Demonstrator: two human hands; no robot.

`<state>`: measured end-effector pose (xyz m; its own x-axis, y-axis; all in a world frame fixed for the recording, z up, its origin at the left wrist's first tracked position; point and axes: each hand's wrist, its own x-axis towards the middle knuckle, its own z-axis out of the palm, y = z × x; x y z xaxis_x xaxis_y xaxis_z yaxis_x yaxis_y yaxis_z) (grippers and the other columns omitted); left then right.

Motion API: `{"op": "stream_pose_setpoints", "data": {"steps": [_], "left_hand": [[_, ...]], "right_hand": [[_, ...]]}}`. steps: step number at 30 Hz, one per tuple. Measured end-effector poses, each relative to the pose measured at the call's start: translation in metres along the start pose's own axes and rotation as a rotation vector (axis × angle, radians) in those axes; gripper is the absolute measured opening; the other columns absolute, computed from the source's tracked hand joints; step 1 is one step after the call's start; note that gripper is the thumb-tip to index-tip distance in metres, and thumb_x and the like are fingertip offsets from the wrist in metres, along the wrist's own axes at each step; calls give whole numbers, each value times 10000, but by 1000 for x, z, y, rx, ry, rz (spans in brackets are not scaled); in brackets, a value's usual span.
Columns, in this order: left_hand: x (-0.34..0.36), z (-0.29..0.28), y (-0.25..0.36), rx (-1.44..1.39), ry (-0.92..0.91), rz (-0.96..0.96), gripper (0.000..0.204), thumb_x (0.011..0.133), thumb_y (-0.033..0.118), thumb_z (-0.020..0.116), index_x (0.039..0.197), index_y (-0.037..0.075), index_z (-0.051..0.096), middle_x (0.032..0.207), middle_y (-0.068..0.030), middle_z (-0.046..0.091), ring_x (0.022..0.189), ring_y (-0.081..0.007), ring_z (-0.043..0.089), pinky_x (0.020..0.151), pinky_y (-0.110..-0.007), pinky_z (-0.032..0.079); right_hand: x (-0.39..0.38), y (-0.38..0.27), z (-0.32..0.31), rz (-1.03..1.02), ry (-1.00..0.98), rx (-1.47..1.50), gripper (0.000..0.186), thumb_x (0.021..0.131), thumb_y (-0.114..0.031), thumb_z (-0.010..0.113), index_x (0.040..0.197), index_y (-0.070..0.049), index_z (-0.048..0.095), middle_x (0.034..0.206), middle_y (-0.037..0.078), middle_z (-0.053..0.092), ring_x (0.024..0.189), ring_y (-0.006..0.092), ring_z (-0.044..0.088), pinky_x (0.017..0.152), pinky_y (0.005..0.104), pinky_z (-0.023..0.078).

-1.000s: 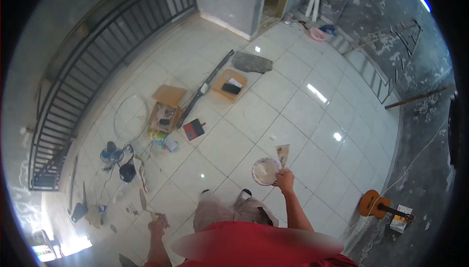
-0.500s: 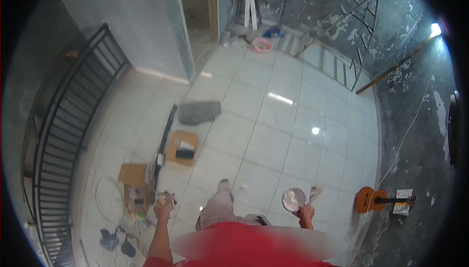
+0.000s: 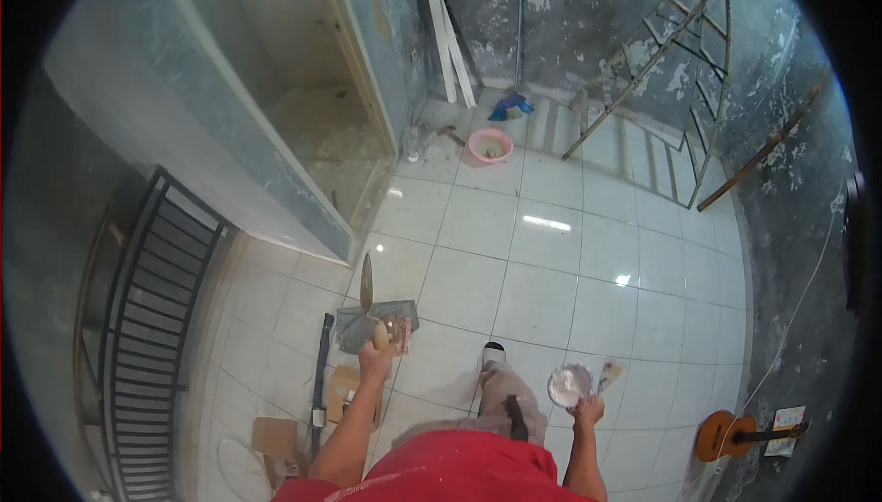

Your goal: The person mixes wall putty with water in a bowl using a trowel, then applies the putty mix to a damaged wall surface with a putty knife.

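My left hand (image 3: 376, 361) is closed around the wooden handle of a pointed trowel (image 3: 367, 286); whether it grips anything else there is unclear. The blade points forward, above a grey slab (image 3: 351, 323) on the tiled floor. My right hand (image 3: 588, 408) holds a round container (image 3: 566, 385) of white paste together with a wide putty knife (image 3: 611, 375), its blade sticking out to the right of the container. My foot (image 3: 494, 351) is on the tiles between the two hands.
An open doorway (image 3: 331, 135) is ahead left, beside a railing (image 3: 147, 300). A pink basin (image 3: 490, 146), metal ladder (image 3: 625, 89) and leaning pole (image 3: 763, 144) stand at the back. Cardboard boxes (image 3: 276, 438) lie lower left; a guitar (image 3: 719, 436) lies lower right.
I have stepped forward, so the doorway, basin and ladder appear nearer and the boxes have slid down the view. My left hand and its trowel have risen toward the middle.
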<state>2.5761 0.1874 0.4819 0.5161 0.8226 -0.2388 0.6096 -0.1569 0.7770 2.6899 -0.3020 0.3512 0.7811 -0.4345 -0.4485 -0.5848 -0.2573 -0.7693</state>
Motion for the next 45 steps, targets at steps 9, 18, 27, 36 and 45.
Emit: {"op": "stream_pose_setpoints", "data": {"steps": [9, 18, 27, 36, 45], "left_hand": [[113, 9, 57, -191, 79, -204, 377, 752, 205, 700, 1049, -25, 698, 928, -140, 703, 813, -210, 674, 747, -330, 518], [347, 40, 144, -84, -49, -395, 346, 827, 175, 686, 1097, -39, 649, 953, -75, 673, 855, -131, 615, 761, -275, 477], [543, 80, 226, -72, -205, -161, 367, 822, 187, 650, 1109, -42, 638, 1040, -128, 689, 924, -183, 632, 841, -304, 474], [658, 189, 202, -316, -186, -383, 366, 822, 80, 624, 1163, -53, 612, 1049, -88, 644, 926, -145, 604, 832, -263, 461], [813, 327, 166, -302, -380, -211, 334, 845, 41, 596, 1159, -72, 595, 1064, -103, 648, 876, -114, 589, 777, -245, 470]], "right_hand": [[177, -155, 174, -148, -132, -237, 120, 724, -31, 620, 810, 29, 561, 809, 172, 629, 666, 283, 661, 573, 415, 564], [203, -337, 370, -12, -233, 5, 163, 774, -80, 649, 874, 15, 561, 812, 143, 626, 670, 251, 664, 560, 388, 571], [301, -368, 575, -211, -272, -90, 175, 777, -76, 655, 849, 29, 535, 777, 127, 609, 683, 226, 654, 579, 381, 619], [350, -422, 771, -210, -363, -479, 235, 785, -179, 681, 879, 16, 589, 817, 237, 665, 792, 430, 656, 695, 501, 522], [473, -376, 990, -468, -470, -690, 216, 827, -212, 649, 871, -18, 568, 812, 250, 641, 813, 458, 619, 735, 556, 464]]}}
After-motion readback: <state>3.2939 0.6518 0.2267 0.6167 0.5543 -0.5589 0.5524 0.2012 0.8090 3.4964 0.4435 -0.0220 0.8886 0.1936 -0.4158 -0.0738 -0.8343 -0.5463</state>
